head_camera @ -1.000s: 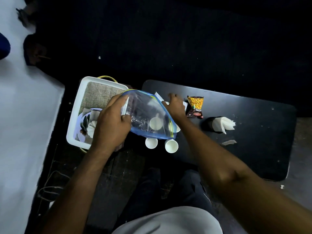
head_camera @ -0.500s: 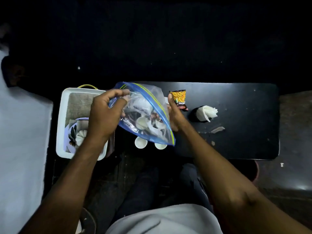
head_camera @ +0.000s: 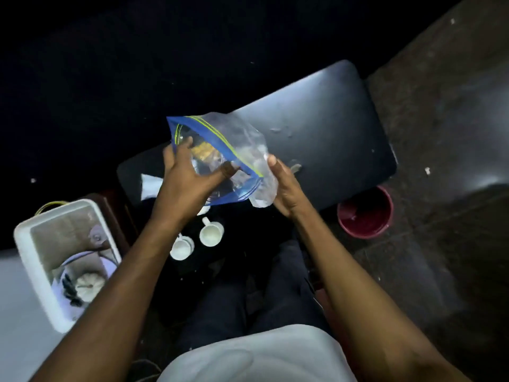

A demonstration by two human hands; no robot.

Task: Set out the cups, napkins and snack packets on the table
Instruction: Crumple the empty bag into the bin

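Clear zip bag [head_camera: 237, 150] now lifted off the dark surface [head_camera: 330, 128] and held up between both hands, where half a second ago it hung lower over the cups. Left hand [head_camera: 190, 175] gripping the blue zip edge, fingers curled into the open mouth; right hand [head_camera: 283, 186] flat and loosely cupped against the bag's bottom corner, supporting rather than clenching. Yellow snack packet [head_camera: 202, 150] seen through the plastic near the mouth, no longer visible lying in the open on the surface as it was a moment back; whether inside the bag or merely behind it, impossible to say for sure. Two white cups [head_camera: 210, 235] standing just beside each other at the near edge, below the bag, the second [head_camera: 181, 246] partly hidden by the left forearm. White napkin [head_camera: 150, 186] lying on the surface just left of the left wrist. White tub [head_camera: 27, 260] well apart to the left, a pale round thing and dark bits inside. Red bucket [head_camera: 365, 212] on the floor under the right end.

Judgement: cups and a napkin set out; bag contents probably still to be drawn out. Blur across the frame, so finer contents of the bag unreadable.
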